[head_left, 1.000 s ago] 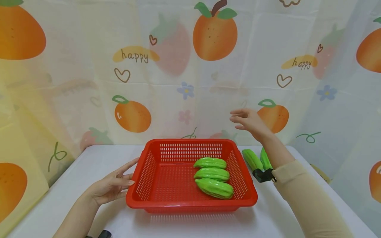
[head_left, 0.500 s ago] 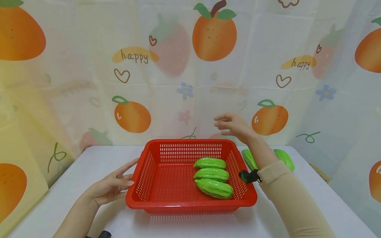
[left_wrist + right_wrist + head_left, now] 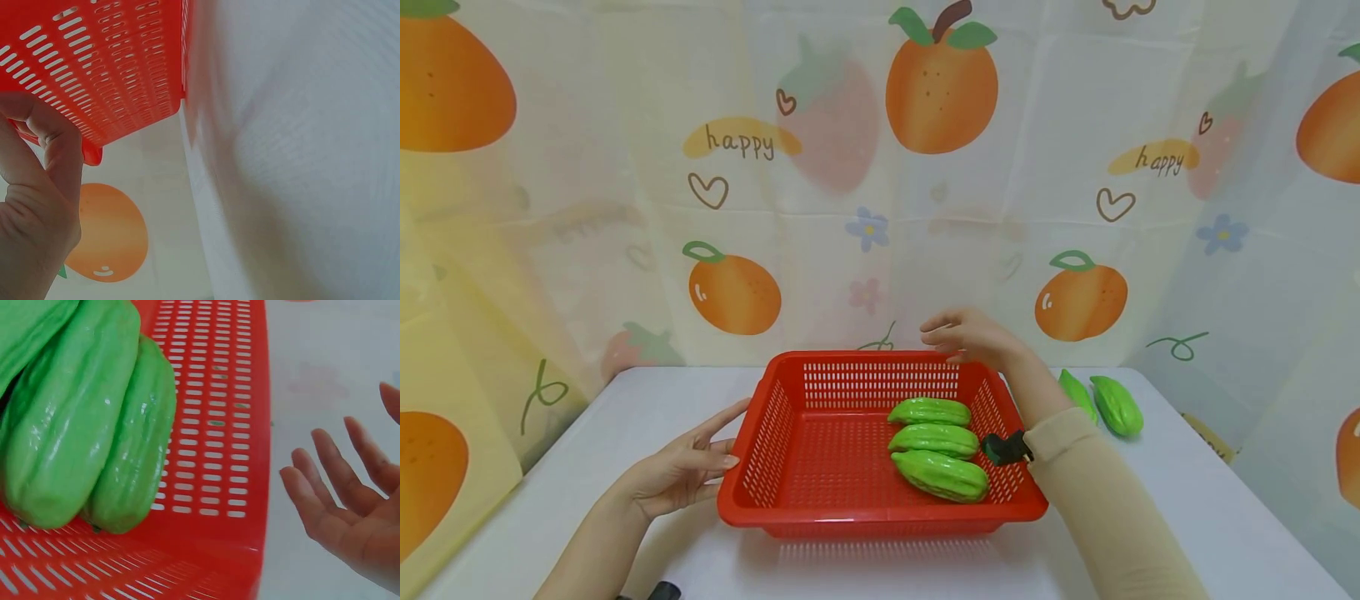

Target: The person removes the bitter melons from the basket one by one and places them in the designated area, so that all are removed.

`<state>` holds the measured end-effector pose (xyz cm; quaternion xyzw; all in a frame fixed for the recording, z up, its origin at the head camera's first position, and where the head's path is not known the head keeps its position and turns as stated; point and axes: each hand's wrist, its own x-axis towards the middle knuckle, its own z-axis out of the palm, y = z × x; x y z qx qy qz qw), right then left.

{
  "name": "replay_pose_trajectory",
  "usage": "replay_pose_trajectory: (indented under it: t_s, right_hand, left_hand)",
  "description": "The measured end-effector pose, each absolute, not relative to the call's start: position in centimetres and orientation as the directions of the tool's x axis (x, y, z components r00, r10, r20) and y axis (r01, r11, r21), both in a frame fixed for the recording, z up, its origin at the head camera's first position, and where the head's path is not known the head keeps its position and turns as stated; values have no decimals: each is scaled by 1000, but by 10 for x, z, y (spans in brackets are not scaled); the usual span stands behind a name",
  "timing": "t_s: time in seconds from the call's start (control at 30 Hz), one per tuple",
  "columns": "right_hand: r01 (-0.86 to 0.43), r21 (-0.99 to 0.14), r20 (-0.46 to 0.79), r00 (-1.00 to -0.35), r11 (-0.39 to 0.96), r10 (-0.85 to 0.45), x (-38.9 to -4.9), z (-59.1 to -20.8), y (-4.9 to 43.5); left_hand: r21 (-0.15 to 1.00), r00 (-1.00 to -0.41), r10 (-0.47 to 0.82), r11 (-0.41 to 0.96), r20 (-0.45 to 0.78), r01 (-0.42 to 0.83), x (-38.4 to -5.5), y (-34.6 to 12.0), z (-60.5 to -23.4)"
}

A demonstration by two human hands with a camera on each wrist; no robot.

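Three green ridged gourds [image 3: 934, 440] lie side by side in the right part of a red plastic basket [image 3: 880, 515]. My left hand [image 3: 677, 467] holds the basket's left rim, with some fingertips out of sight; the left wrist view has its bent fingers against the slotted wall [image 3: 119, 69]. Above the basket's back right edge hovers my right hand [image 3: 972, 337], holding nothing. Its fingers [image 3: 340, 469] are spread and loosely bent in the right wrist view, apart from the basket.
Right of the basket, two more green gourds [image 3: 1117, 407] are visible on the white table [image 3: 685, 550], one partly behind the sleeve [image 3: 1112, 492]. A fruit-print curtain [image 3: 820, 275] hangs along the table's back and sides.
My right hand has moved left and lower, from beside the basket to over its back right edge. The left hand, the basket and the gourds inside have not moved.
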<state>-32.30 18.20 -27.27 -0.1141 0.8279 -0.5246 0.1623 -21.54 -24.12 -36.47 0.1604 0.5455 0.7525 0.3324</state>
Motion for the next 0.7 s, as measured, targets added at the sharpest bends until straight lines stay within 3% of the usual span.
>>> replay_pose_trajectory:
  t_s: [0.4,0.7]
  right_hand:
    - [70,-843,-300,-885,533,-358,-331,-292,180]
    - [51,-797,-351,-850,601,-394,-331,-301,181]
  left_hand:
    - [930,-723,682,-189,-107,-316,-215,-241,-365]
    - [932,-728,676,-179,-115,-314,-216,-241,-366]
